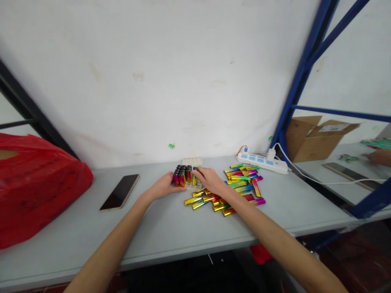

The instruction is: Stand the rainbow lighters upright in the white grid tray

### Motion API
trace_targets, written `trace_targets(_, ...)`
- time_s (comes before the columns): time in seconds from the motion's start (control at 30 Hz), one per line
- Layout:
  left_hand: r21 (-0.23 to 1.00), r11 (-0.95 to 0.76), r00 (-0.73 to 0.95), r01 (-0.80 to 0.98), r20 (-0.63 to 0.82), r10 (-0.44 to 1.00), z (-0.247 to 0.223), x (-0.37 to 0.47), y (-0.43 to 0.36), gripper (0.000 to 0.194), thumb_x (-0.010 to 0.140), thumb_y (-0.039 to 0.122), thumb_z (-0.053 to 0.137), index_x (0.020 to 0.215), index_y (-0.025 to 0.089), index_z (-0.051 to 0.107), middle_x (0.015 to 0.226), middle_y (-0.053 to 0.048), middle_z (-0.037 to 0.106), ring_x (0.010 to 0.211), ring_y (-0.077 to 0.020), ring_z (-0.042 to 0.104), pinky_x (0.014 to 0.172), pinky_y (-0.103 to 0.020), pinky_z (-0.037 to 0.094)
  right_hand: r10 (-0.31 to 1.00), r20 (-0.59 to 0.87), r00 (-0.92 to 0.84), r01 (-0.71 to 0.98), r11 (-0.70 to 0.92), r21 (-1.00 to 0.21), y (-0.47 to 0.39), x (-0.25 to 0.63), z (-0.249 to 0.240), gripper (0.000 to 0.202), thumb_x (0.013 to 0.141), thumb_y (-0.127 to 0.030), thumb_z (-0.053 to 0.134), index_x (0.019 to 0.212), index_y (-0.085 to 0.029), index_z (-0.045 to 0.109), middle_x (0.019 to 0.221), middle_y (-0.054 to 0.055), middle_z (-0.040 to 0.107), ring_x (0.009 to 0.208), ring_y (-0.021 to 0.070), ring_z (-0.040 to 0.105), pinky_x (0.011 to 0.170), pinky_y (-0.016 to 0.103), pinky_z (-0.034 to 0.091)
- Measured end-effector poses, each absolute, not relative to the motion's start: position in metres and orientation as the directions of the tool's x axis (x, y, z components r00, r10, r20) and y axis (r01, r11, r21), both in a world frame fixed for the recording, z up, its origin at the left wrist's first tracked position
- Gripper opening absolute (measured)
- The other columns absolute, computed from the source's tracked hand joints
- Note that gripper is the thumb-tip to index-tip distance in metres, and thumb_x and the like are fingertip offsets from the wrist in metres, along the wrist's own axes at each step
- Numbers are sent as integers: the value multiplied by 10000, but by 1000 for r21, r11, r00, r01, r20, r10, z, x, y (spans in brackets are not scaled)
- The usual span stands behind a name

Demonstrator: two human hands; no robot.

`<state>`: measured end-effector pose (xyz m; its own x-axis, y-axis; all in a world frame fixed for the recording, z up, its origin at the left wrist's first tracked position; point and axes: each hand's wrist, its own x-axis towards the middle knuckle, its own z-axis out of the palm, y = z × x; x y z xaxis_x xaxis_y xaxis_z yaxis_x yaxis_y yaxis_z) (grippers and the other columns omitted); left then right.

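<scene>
A clear tray [190, 188] stands near the wall, with several upright, shiny rainbow-coloured tubes [181, 177] with dark tops packed at its left side. My left hand [164, 185] is closed around the left end of the tray, thumb in front and fingers partly hidden behind. At the right side of the group, my right hand [210, 180] pinches a single yellow-green tube [194, 179] by its dark top, upright in or just over the tray. Under and beside my right forearm lies a loose pile of metallic rainbow tubes [241, 184].
Behind the tray is a pale gridded tray [192, 161]. A phone [119, 192] and a red plastic bag [39, 183] lie to the left. A power strip [263, 162] with a white cable, a blue frame post [297, 81], a cardboard box [317, 138] and another person's hand [380, 157] are right.
</scene>
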<state>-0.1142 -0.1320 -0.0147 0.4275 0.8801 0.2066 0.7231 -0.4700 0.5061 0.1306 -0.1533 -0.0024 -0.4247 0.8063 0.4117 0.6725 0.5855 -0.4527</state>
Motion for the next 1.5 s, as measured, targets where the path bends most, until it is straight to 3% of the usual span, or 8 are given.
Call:
trace_targets(0.17,474,-471,425,744,207,881,-14,-113,-133,596,635,665,751,961,170,692,929,-71,697,843,-268,636,773,-363,524,798,380,-468,660,602,-449,-152,127,-6,334,1048,-393,412,913,-153,602,798,52,699,763,163,639,726,255,402)
trace_targets(0.43,453,-461,418,763,198,886,-22,-115,-128,586,654,656,738,957,161,662,918,-69,683,800,-243,624,737,-345,519,784,339,-520,801,586,-124,-153,108,-13,356,1049,-408,383,1102,-132,600,1069,134,700,976,233,658,875,345,433)
trace_targets(0.57,446,-458,406,769,211,889,-22,-115,-128,591,632,672,745,942,175,669,903,-60,687,794,-247,628,716,-340,513,814,290,-502,843,535,-42,-157,104,-8,393,1032,-451,406,1065,-143,649,1002,136,716,924,247,672,914,391,412)
trace_targets(0.67,450,-473,418,758,221,881,-20,-116,-128,606,626,695,740,933,175,680,903,-61,686,798,-248,628,726,-344,511,789,273,-551,803,590,-83,-160,114,-2,387,1025,-436,438,965,-145,686,937,125,718,883,226,668,877,350,412)
trace_targets(0.77,460,-484,428,744,228,875,-20,-116,-128,623,624,698,740,950,170,688,915,-63,687,802,-244,625,728,-339,507,677,271,-684,652,735,-189,-160,134,3,303,1006,-382,508,952,-148,693,910,93,711,849,189,645,797,285,416)
trace_targets(0.9,491,-483,420,725,241,875,-22,-116,-127,636,597,703,755,936,169,696,869,-52,687,764,-233,619,699,-327,499,593,205,-778,521,793,-316,-155,154,5,176,888,-326,696,936,-157,708,896,64,697,845,183,617,770,267,418)
trace_targets(1.27,505,-500,430,704,258,865,-21,-116,-128,606,593,695,760,916,185,705,891,-55,694,828,-254,633,760,-343,510,632,116,-766,583,760,-289,-161,148,2,246,833,-146,704,1070,-134,638,1058,104,629,922,206,587,813,296,446)
trace_targets(1.5,497,-495,430,713,249,868,-18,-116,-130,593,610,675,761,931,180,702,934,-62,695,850,-258,630,780,-350,515,597,234,-767,481,777,-406,-158,150,9,264,825,-147,725,1083,-154,670,986,69,691,864,174,621,790,264,464)
